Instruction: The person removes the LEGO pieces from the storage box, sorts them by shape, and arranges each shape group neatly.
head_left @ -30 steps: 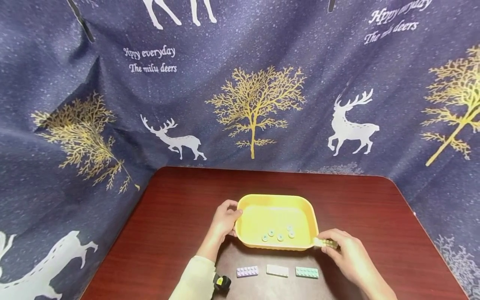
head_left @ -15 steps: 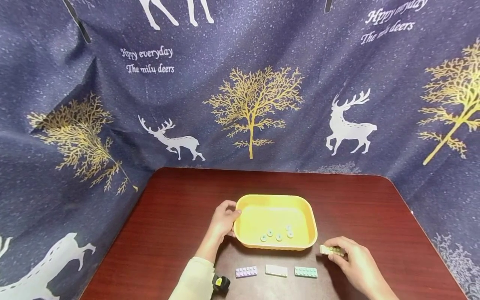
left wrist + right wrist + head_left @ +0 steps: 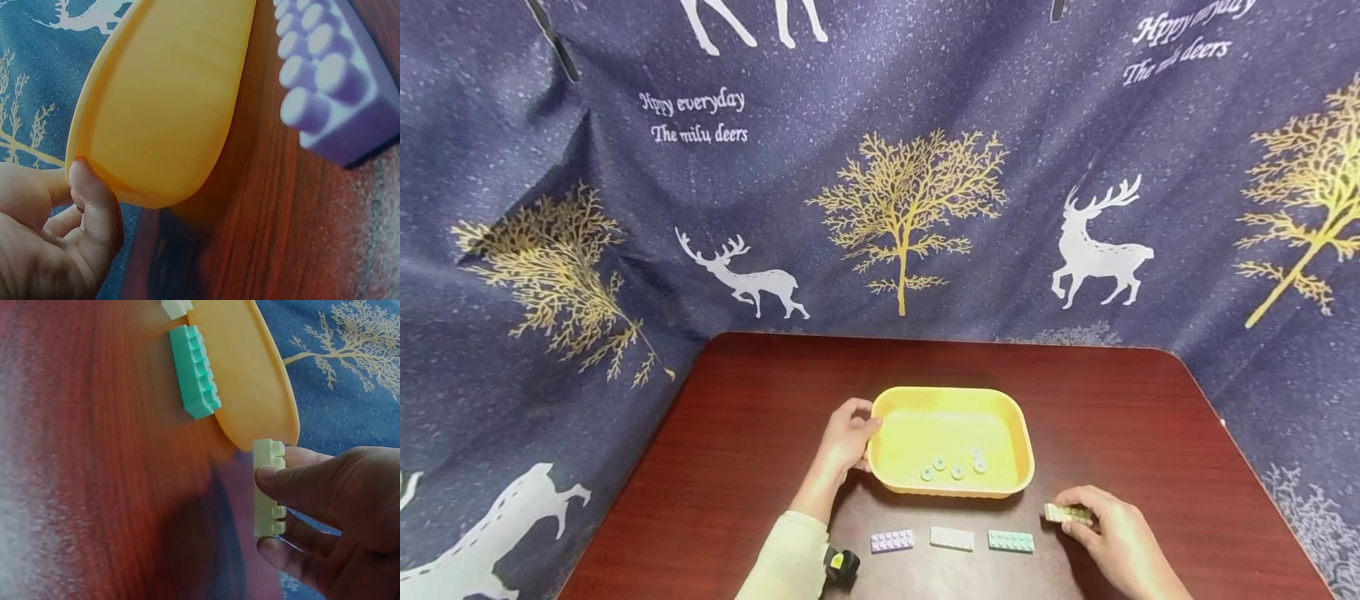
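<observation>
My left hand [image 3: 847, 437] grips the left rim of a yellow plastic tub [image 3: 951, 485], with the thumb over the edge, as the left wrist view also shows. Several small pale round pieces [image 3: 957, 473] lie inside the tub. In my right hand [image 3: 1108, 529] a pale yellow toy brick [image 3: 265, 494] is pinched between thumb and fingers, right of the tub and apart from it. In front of the tub lie a purple brick [image 3: 892, 541], a white brick [image 3: 952, 538] and a green brick [image 3: 1011, 541] in a row, studs up.
All of this is on a dark red wooden table [image 3: 760, 417]. A dark blue cloth [image 3: 850, 108] printed with deer and trees hangs behind and at both sides. A black wrist device [image 3: 842, 565] sits at the left sleeve [image 3: 790, 558].
My right hand has moved from the tub's right front corner, rightward and toward me, carrying the yellow brick. The left hand and the tub stay in place.
</observation>
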`<action>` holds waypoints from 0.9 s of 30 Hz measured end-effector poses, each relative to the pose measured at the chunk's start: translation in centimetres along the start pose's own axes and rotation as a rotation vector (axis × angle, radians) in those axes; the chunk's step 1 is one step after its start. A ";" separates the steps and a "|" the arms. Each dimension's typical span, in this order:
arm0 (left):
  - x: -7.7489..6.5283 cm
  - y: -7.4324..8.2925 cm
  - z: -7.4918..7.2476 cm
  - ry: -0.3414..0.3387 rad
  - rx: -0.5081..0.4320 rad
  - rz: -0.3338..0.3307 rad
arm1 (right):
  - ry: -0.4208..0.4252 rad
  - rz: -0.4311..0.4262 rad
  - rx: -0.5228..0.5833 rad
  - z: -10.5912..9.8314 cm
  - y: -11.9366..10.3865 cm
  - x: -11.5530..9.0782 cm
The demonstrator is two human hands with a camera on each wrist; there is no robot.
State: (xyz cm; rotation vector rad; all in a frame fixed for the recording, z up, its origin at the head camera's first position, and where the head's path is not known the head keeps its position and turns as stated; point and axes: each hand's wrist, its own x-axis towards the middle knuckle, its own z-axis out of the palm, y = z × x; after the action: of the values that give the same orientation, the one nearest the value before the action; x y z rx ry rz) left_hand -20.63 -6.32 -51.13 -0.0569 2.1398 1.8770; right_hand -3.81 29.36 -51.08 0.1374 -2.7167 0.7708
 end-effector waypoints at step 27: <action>0.0 0.0 0.1 -0.001 -0.007 0.004 | -0.013 -0.052 -0.039 1.3 1.4 -1.4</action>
State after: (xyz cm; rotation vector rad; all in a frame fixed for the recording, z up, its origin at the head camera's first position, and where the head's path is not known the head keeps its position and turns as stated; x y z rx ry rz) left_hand -20.59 -6.24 -51.09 -0.0529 2.1339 1.8866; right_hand -3.10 29.82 -53.29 0.2042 -2.7274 0.7040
